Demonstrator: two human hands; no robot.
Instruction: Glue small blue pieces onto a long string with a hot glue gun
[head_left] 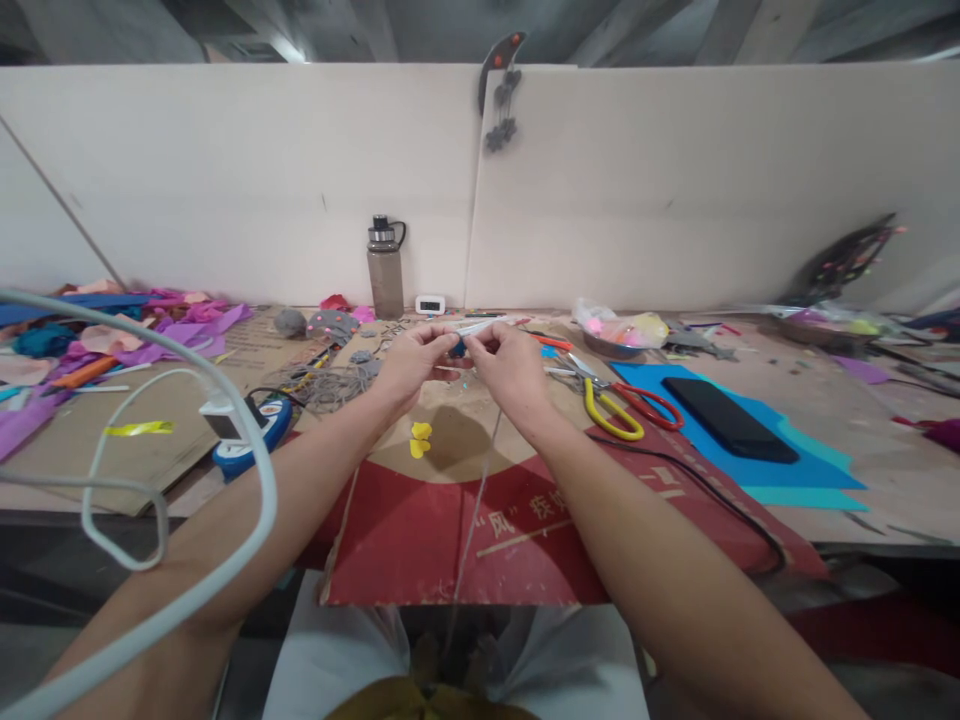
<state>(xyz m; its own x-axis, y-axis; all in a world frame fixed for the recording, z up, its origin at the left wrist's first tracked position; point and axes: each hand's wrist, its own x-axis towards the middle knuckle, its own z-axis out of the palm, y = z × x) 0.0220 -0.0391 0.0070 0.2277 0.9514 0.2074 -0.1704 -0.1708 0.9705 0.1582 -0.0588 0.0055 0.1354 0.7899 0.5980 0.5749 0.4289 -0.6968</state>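
Above the middle of the red and tan cardboard, my left hand and my right hand meet fingertip to fingertip. Between them is a small dark blue piece, pinched by the left fingers and touched by the right ones. A thin pale strip or tool shows behind the right fingertips; whether that hand grips it is unclear. Below the hands lie small yellow petal-shaped pieces. To the right of my right hand are scissors with yellow handles and red-handled scissors.
A white cable loops across the left foreground near my left forearm. Blue sheets carry a black phone at right. A bottle and small clock stand by the partition. Coloured scraps pile up at left.
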